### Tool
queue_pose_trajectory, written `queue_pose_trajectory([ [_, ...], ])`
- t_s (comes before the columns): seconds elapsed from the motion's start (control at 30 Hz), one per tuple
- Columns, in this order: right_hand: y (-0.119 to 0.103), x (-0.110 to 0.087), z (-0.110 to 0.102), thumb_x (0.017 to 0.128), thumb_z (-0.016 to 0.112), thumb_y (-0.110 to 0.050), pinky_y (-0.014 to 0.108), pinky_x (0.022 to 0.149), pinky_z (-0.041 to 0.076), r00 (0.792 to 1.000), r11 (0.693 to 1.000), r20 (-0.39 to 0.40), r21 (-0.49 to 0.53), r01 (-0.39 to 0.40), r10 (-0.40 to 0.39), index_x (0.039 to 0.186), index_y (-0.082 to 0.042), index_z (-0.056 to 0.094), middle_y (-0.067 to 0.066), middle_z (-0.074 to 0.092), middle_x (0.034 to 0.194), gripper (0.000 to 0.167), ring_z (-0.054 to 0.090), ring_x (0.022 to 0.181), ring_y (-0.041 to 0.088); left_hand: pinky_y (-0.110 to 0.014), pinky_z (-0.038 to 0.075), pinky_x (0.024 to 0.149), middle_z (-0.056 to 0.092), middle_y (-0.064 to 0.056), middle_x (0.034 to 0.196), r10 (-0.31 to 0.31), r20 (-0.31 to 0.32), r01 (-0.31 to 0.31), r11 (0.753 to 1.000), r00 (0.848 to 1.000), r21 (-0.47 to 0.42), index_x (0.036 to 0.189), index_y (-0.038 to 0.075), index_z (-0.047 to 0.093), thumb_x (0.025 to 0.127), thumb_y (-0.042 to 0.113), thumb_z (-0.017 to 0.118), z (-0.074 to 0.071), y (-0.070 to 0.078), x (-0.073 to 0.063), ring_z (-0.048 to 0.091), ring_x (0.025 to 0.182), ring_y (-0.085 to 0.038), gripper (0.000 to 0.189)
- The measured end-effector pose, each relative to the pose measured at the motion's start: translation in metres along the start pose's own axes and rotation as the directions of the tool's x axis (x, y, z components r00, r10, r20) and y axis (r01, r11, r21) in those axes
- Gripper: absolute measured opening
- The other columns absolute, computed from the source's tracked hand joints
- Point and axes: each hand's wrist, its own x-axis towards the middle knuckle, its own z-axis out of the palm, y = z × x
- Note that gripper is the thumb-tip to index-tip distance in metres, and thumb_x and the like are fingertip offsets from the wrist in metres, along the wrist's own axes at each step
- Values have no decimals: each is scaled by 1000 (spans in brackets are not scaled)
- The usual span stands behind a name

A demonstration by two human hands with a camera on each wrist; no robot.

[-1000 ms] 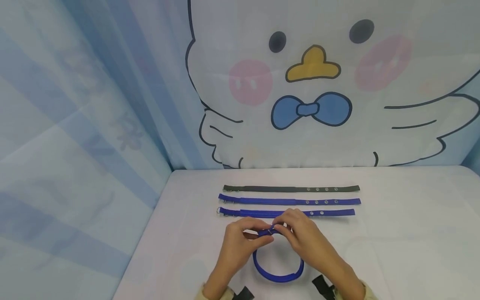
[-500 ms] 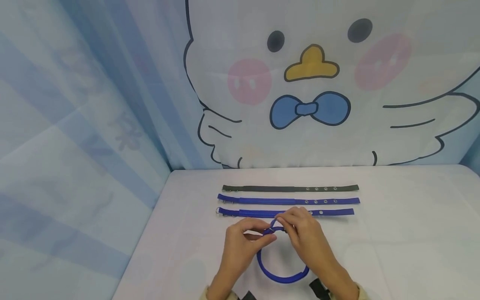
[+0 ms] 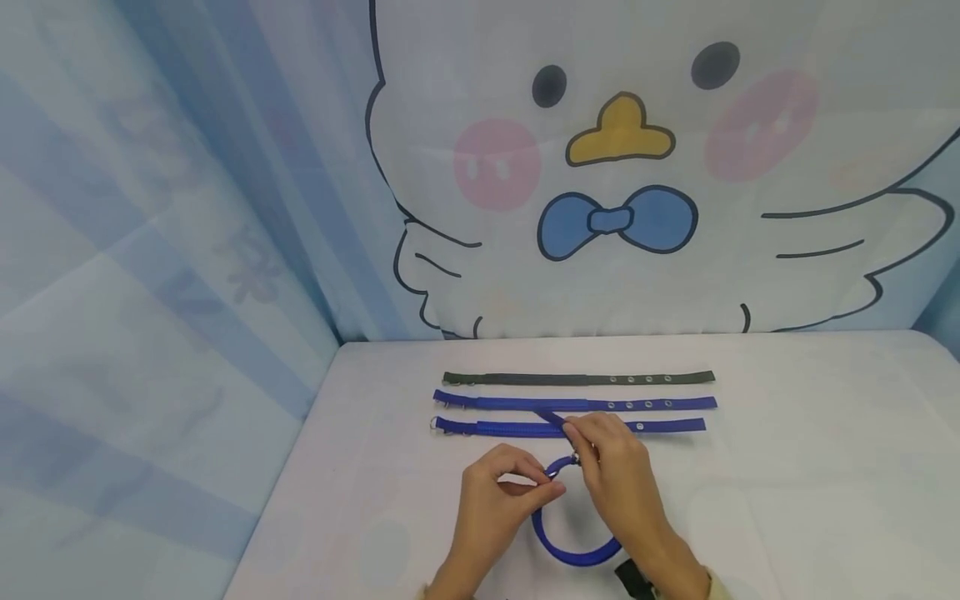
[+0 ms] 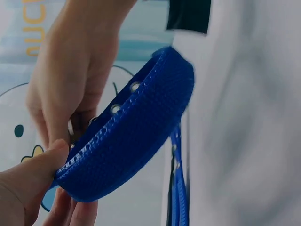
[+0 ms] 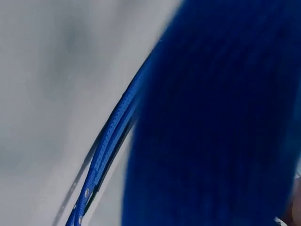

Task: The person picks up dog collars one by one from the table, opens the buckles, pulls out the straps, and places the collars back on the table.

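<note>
A blue pet collar [image 3: 573, 557] is bent into a loop between both hands in the head view, near the table's front. My left hand [image 3: 502, 504] pinches it by the metal ring at the loop's upper left. Thumb and fingers of my right hand [image 3: 618, 475] pinch the strap, whose free end [image 3: 550, 417] sticks out up and left, overlapping the lowest flat collar. In the left wrist view the padded band of the collar [image 4: 127, 136] curves across, with metal eyelets along its inner side. The band fills much of the right wrist view, hiding the right hand's grip.
Behind the hands, three collars lie flat in parallel rows: a dark green collar [image 3: 536, 379], a blue collar [image 3: 525, 403] and another blue collar [image 3: 502, 429]. They rest on a white-covered table [image 3: 810, 467], with a printed curtain [image 3: 420, 167] along its back and left.
The right fingers have drawn the strap away from the left fingers, and its free end now shows beyond them. Both hands and the loop have shifted slightly right. The flat collars stay put.
</note>
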Motion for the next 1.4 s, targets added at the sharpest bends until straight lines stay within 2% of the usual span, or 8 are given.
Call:
queue_pose_trajectory([
  [0.2, 0, 1, -3, 91, 70, -6, 24, 62, 53, 1000, 1000, 17, -9, 12, -12, 97, -8, 77, 1, 70, 88, 9, 55, 77, 9, -20, 59, 70, 68, 1, 87, 11, 16, -11, 1000, 1000, -3, 86, 13, 73, 77, 22, 86, 3, -2, -2, 68, 83, -7, 18],
  [0.4, 3, 1, -8, 93, 70, -9, 26, 67, 57, 998, 1000, 62, -16, -3, 4, 101, -9, 76, 0, 72, 93, 10, 60, 81, 8, -16, 57, 68, 72, 0, 88, -33, 18, 32, 998, 999, 51, 102, 12, 72, 82, 28, 81, 2, 5, 3, 68, 81, -7, 27],
  [0.6, 4, 1, -12, 92, 70, -6, 32, 72, 60, 998, 1000, 62, 26, -4, 2, 103, -8, 75, 2, 74, 96, 13, 66, 87, 14, -17, 58, 65, 74, -1, 91, -49, 64, 45, 998, 997, 54, 105, 7, 73, 89, 31, 74, 1, 6, 9, 68, 79, -7, 29],
  [0.8, 5, 1, -14, 92, 70, -6, 34, 76, 60, 999, 998, 50, 58, 3, -6, 102, -8, 76, 0, 73, 95, 13, 67, 88, 13, -17, 57, 62, 75, -3, 90, -53, 75, 46, 995, 996, 86, 104, 6, 74, 88, 32, 75, 4, 4, 9, 68, 74, -6, 30],
  [0.97, 6, 2, -14, 92, 69, -5, 25, 65, 54, 999, 996, 27, 82, 41, -43, 100, -10, 76, -4, 71, 90, 11, 57, 78, 6, -20, 59, 61, 75, -3, 85, -126, 137, 124, 992, 983, 24, 105, 6, 74, 88, 31, 75, 6, 2, 10, 70, 69, -7, 30],
  [1.1, 8, 1, -12, 93, 68, -8, 24, 65, 54, 997, 993, 28, 94, 73, -76, 99, -11, 75, -5, 70, 89, 9, 56, 79, 4, -24, 60, 59, 76, -8, 84, -152, 182, 161, 987, 971, -32, 103, 2, 73, 88, 27, 76, 8, 2, 11, 71, 69, -12, 29],
  [1.27, 10, 1, -12, 93, 69, -11, 28, 70, 57, 993, 992, 66, 87, 90, -96, 99, -15, 74, -9, 70, 94, 9, 60, 87, 5, -28, 61, 58, 75, -9, 83, -188, 184, 205, 975, 965, -83, 100, 1, 72, 87, 23, 78, 8, 2, 10, 72, 69, -15, 27],
  [1.4, 10, 2, -14, 94, 70, -14, 28, 73, 57, 988, 993, 120, 78, 84, -93, 102, -18, 73, -12, 68, 97, 10, 59, 90, 4, -30, 61, 58, 76, -11, 83, -194, 175, 216, 969, 965, -117, 98, 1, 72, 86, 23, 78, 8, 3, 9, 73, 71, -17, 26],
])
